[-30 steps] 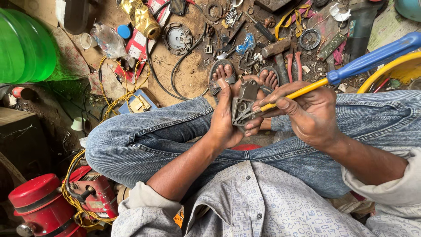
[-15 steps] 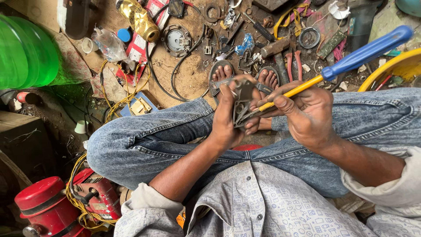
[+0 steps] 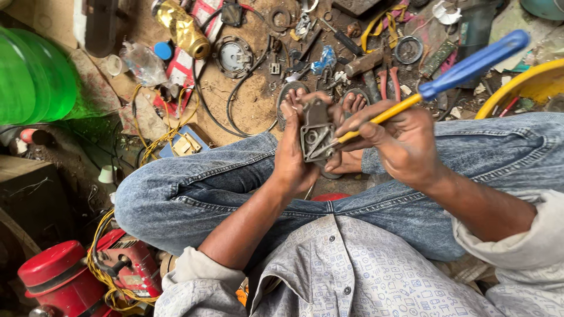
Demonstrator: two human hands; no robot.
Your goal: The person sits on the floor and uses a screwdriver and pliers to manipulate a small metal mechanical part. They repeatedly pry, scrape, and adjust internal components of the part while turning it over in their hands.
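Fingers of my left hand [image 3: 294, 154] were wrapped tight around a small grey metal part [image 3: 317, 132], held upright above my crossed feet, between my knees. My right hand [image 3: 405, 144] was pinched shut on a screwdriver [image 3: 452, 76], yellow shaft and blue handle, its tip pressed against the part's face. My jeans [image 3: 194, 194] hid much of the floor. Beyond my toes lay red-handled pliers [image 3: 388, 82], a round gauge [image 3: 234, 57], black cable and scrap. A green plastic bottle [image 3: 32, 82] stood far left, a crumpled gold wrapper [image 3: 185, 29] and a red-and-white packet [image 3: 188, 58] near the top, a yellow tub rim [image 3: 520, 85] right, and a red canister [image 3: 56, 282] at lower left.
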